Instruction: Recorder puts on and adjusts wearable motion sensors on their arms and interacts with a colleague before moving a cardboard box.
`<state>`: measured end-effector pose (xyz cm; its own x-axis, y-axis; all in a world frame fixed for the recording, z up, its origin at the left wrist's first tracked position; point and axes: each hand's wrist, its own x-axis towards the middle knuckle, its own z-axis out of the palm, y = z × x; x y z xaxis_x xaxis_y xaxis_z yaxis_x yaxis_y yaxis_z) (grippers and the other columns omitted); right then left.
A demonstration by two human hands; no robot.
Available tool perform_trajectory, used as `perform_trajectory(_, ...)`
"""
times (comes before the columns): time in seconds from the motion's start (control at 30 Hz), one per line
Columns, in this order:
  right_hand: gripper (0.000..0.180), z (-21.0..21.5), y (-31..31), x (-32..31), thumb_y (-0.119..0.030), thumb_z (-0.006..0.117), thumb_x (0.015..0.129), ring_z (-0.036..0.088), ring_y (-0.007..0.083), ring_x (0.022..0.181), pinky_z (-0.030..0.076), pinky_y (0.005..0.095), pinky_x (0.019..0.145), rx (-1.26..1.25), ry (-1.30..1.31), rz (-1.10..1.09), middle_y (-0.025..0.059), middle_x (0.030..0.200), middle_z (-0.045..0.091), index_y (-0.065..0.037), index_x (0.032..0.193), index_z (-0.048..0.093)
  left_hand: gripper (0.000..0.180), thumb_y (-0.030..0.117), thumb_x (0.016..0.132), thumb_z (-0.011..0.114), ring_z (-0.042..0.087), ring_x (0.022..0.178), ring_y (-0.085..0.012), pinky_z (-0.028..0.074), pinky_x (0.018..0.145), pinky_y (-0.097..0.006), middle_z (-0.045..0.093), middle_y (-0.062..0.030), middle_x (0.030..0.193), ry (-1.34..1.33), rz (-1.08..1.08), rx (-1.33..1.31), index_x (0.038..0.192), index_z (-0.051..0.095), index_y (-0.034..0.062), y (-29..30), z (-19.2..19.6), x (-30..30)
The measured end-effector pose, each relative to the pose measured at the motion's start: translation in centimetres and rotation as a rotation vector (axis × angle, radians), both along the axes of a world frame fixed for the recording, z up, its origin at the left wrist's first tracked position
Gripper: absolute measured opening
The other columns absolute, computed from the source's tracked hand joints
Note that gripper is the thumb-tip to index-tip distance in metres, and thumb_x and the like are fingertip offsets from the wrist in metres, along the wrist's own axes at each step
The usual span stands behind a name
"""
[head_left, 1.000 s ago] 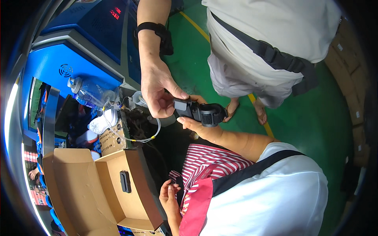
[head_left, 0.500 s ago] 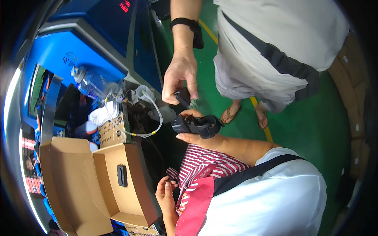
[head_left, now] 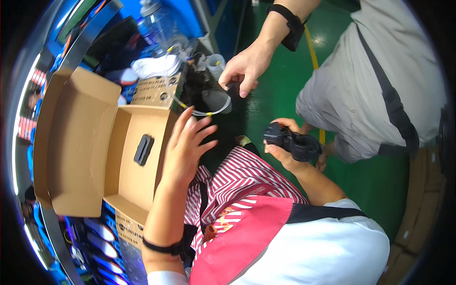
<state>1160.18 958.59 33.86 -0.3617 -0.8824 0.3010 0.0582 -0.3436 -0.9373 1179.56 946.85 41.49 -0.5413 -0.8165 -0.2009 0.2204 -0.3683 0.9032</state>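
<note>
My left hand (head_left: 186, 151) is raised beside the open cardboard box (head_left: 122, 111). Its fingers are spread, slightly blurred, and hold nothing. A black band (head_left: 164, 246) circles my left forearm. My right hand (head_left: 286, 151) is closed around a black device with a looped strap (head_left: 298, 143), held out over the floor. Inside the box lies a small black rectangular piece (head_left: 143, 149). Across from me, a co-worker's hand (head_left: 249, 66) pinches a small dark object (head_left: 233, 90), mostly hidden by the fingers and apart from my device.
Beyond the box are a white shoe (head_left: 156, 65), a clear bottle (head_left: 164, 23) and a plastic cup (head_left: 215, 64) with a thin tube (head_left: 209, 114). Shoes (head_left: 105, 247) stand in a rack at lower left. The co-worker (head_left: 370, 80) stands close at right. Cartons (head_left: 418, 190) line the right edge.
My left hand has risen from the apron to beside the box, fingers now spread. The co-worker's hand and my device are farther apart. The whole view has shifted.
</note>
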Motion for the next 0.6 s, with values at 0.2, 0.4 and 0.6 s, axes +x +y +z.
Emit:
perform_trajectory(0.2, 0.046, 0.0, 0.8, 0.3, -0.007, 0.064, 0.071, 0.051, 0.011, 0.077, 0.043, 0.0241, 0.07, 0.015, -0.014, 0.03, 0.007, 0.088, 0.05, -0.001, 0.109, 0.04, 0.093, 0.063, 0.074, 0.048, 0.044, 0.108, -0.0365, 0.034, 0.091, -0.048, 0.028, -0.0246, 0.127, 0.204, 0.177, 0.287, 0.135, 0.004, 0.0091, -2.8, -3.4, -4.2)
perform_trajectory(0.4, 0.044, -1.0, 0.9, 0.4, -0.006, 0.062, 0.072, 0.053, 0.0123, 0.066, 0.047, 0.0247, 0.062, 0.003, -0.068, 0.087, 0.0097, 0.081, 0.052, 0.0, 0.109, 0.038, 0.069, 0.054, 0.083, 0.042, 0.049, 0.103, -0.0295, 0.041, 0.085, -0.042, 0.046, -0.0182, 0.115, 0.339, 0.19, 0.198, 0.13, 0.021, 0.009, -3.0, -4.1, 0.0)
perform_trajectory(0.6, 0.043, -0.9, -1.1, 1.8, -0.005, 0.058, 0.075, 0.053, 0.0118, 0.063, 0.045, 0.0236, 0.063, 0.044, -0.121, 0.184, 0.0097, 0.078, 0.053, 0.002, 0.111, 0.037, 0.037, 0.025, 0.088, 0.047, 0.057, 0.086, -0.017, 0.045, 0.076, -0.029, 0.058, -0.0086, 0.097, 0.001, 0.149, 0.042, 0.119, 0.041, 0.0053, 0.4, -3.6, 5.1)
